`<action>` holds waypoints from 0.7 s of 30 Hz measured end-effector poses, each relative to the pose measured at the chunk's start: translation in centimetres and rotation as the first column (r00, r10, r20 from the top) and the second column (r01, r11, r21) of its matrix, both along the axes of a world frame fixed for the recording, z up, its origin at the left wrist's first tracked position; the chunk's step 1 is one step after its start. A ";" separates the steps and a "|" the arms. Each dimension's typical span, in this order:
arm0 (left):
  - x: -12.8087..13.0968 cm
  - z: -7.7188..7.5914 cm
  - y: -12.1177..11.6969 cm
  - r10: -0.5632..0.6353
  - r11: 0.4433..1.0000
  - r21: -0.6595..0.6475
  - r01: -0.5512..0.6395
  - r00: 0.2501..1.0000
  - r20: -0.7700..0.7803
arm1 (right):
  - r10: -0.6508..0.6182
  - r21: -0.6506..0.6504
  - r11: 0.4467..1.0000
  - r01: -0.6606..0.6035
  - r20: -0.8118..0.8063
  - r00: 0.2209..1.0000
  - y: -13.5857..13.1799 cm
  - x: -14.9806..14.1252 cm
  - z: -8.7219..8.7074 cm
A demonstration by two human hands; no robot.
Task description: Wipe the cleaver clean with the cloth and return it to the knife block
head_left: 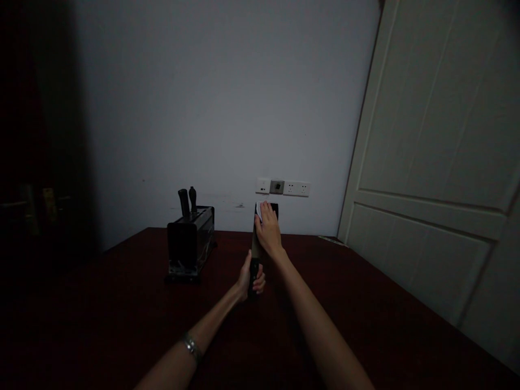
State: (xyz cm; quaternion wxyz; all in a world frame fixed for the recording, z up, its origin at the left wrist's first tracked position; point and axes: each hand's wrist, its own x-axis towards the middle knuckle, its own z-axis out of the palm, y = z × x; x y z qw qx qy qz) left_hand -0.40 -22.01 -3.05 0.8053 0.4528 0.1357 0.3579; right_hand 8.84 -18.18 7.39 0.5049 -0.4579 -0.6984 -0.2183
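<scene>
A cleaver [255, 248] with a black handle is held upright over the table, in the middle of the view. My left hand [245, 275] is closed around its handle, thumb towards the blade. My right hand [268, 230] lies across the upper blade with its fingers pointing up, holding a white cloth [259, 209] against it. Most of the blade's face and part of the cloth are hidden behind that hand. Left of both hands, a black knife block [187, 244] stands on the table with two dark handles sticking out of its top.
The dark red table [134, 309] reaches back to a pale wall [227, 108]. Sockets and switches [283, 187] line the wall behind the cleaver. A white panelled door [422, 162] flanks the table's right side. Door handles [30, 206] show in the dark at far left.
</scene>
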 end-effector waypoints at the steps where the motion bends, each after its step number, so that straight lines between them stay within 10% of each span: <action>1: 0.0 0.1 0.0 0.011 1.000 -0.007 -0.011 1.000 0.007 | 0.033 0.003 0.999 -0.034 0.064 0.997 -0.3 -0.4 -0.4; 6: -0.2 0.1 0.3 0.014 0.999 -0.041 -0.014 1.000 0.008 | 0.172 -0.023 0.984 -0.174 0.333 0.927 -1.1 -0.7 -1.2; 12: 0.3 -1.0 0.4 -0.099 0.994 -0.052 0.097 0.994 -0.041 | 0.091 -0.021 0.996 -0.089 0.165 0.982 0.4 1.6 0.4; 21: -0.2 -0.3 0.3 -0.019 0.997 -0.074 0.020 1.000 0.013 | 0.168 -0.060 0.986 -0.158 0.255 0.952 -1.4 0.0 -2.4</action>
